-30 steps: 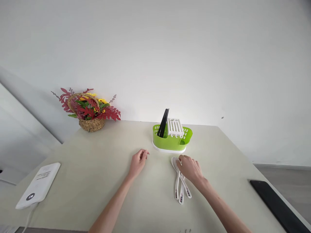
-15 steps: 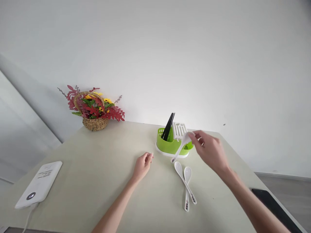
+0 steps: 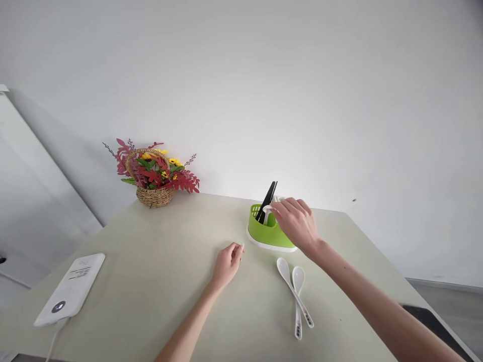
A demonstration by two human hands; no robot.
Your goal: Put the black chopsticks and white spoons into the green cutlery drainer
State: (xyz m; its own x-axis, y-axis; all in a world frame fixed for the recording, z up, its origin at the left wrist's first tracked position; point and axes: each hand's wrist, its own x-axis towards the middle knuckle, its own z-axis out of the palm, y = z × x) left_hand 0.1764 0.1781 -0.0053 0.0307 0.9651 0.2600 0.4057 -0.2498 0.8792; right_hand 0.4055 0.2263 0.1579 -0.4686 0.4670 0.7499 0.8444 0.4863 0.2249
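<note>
My right hand (image 3: 296, 221) pinches a white spoon (image 3: 267, 210) over the green utensil holder (image 3: 269, 236). The spoon's lower part dips into the compartment with the black chopsticks (image 3: 267, 200); my fingers cover part of its bowl. Behind that hand, most of the holder's white slotted part is hidden. My left hand (image 3: 228, 264) rests on the table, left of the holder, with its fingers curled and nothing visible in them. In front of the holder two white spoons lie crossed, a left one (image 3: 283, 269) over a right one (image 3: 298, 276), their patterned handles toward me.
A wicker basket (image 3: 155, 196) of red and yellow flowers stands at the back left of the table (image 3: 169, 251). At the left lies a white power bank (image 3: 71, 289) with a cable. A dark flat object (image 3: 426, 322) lies at the right edge. A wall rises behind.
My right hand has moved left over the holder, and the spoon's handle has gone down into the chopsticks' compartment. The view has shifted slightly. My left hand stays curled on the table.
</note>
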